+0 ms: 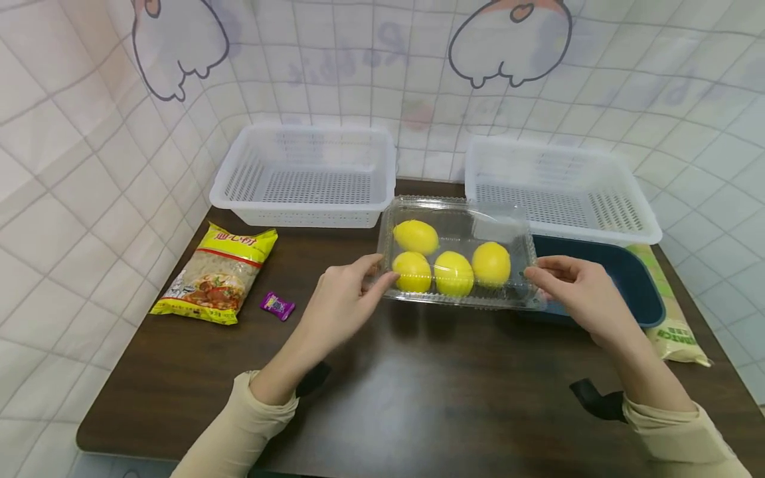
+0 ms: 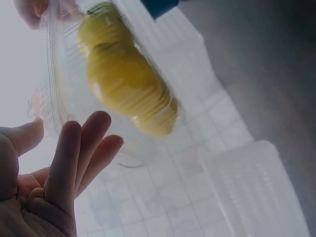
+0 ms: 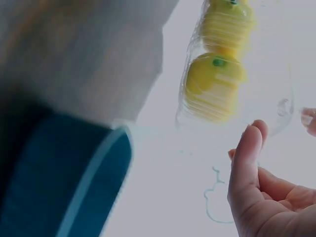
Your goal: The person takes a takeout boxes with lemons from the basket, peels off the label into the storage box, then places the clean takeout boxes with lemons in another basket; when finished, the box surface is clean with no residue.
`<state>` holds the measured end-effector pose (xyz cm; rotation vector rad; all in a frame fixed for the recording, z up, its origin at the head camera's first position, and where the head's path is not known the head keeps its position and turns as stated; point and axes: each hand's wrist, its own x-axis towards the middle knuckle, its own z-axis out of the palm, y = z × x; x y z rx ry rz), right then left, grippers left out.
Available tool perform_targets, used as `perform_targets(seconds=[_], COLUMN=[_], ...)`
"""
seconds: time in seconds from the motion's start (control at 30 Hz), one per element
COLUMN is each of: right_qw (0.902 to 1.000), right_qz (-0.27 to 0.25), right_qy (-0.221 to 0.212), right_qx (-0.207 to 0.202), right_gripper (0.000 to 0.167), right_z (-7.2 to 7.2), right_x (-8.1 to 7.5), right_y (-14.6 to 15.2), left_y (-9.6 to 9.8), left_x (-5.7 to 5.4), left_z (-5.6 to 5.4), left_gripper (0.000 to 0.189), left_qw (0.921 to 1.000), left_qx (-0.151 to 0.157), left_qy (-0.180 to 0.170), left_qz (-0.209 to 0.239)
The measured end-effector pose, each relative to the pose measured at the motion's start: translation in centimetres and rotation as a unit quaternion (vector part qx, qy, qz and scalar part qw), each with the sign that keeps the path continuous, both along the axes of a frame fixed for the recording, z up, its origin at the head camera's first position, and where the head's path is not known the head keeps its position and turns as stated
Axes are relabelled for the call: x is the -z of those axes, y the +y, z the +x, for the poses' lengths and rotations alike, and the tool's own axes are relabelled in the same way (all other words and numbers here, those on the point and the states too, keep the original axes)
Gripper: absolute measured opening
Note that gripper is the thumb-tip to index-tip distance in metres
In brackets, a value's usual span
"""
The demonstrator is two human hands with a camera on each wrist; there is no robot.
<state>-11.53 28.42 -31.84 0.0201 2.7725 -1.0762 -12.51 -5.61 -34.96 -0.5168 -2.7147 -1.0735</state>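
Observation:
Both hands hold a clear plastic clamshell box (image 1: 457, 222) above the table, tilted with its near edge low. Several yellow lemons (image 1: 454, 273) lie inside it, seen through the plastic. My left hand (image 1: 340, 302) pinches the box's near left corner between thumb and fingers. At the opposite end, my right hand (image 1: 582, 295) pinches the near right corner. From the left wrist, the lemons (image 2: 123, 79) show through the box wall, beyond the fingers. The right wrist view has green spots on the lemons (image 3: 212, 86).
Two white perforated baskets (image 1: 299, 216) (image 1: 568, 229) stand along the back. A dark blue basin (image 1: 642, 285) sits behind my right hand, partly over a green packet (image 1: 678, 332). At left lie a yellow food bag (image 1: 215, 275) and a small purple packet (image 1: 277, 306) on the brown table (image 1: 382, 398).

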Motion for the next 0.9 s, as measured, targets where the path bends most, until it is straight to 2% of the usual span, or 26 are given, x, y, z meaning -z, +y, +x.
perform_targets(seconds=[0.2,0.33,0.43,0.53,0.6,0.77,0.83,0.9], right_qw=[0.9994,0.9974,0.9939,0.9903,0.9883,0.9840,0.9823,0.9803], right_qz=[-0.015,-0.056,-0.096,-0.120,-0.126,-0.136,-0.140,-0.143], right_qy=[0.028,0.036,0.032,0.032,0.037,0.045,0.041,0.035], right_qx=[0.012,0.030,0.043,0.062,0.077,0.106,0.118,0.132], right_gripper=[0.063,0.062,0.065,0.069,0.066,0.044,0.044,0.051], right_z=[-2.0,-3.5,-5.0,-6.5,-7.4,-9.1,-9.6,-10.1], right_x=[-1.7,-2.2,-2.6,-3.0,-3.2,-2.9,-2.7,-2.4], right_y=[2.0,3.4,4.5,5.6,6.2,7.2,7.6,8.1], left_y=[2.0,3.5,5.0,6.6,7.7,9.6,10.4,11.3], left_x=[-1.6,-2.8,-3.4,-3.6,-3.6,-3.8,-3.8,-3.7], left_z=[-2.4,-4.3,-6.1,-8.1,-9.3,-11.5,-12.2,-13.1], left_gripper=[0.041,0.043,0.045,0.047,0.047,0.035,0.039,0.048], left_qw=[0.9996,0.9992,0.9986,0.9979,0.9977,0.9966,0.9952,0.9935], left_qx=[0.026,0.036,0.050,0.061,0.064,0.065,0.070,0.073], left_qy=[0.008,0.005,0.000,-0.010,-0.020,-0.049,-0.068,-0.087], left_qz=[-0.005,-0.015,-0.020,-0.018,-0.014,-0.003,-0.001,-0.004])
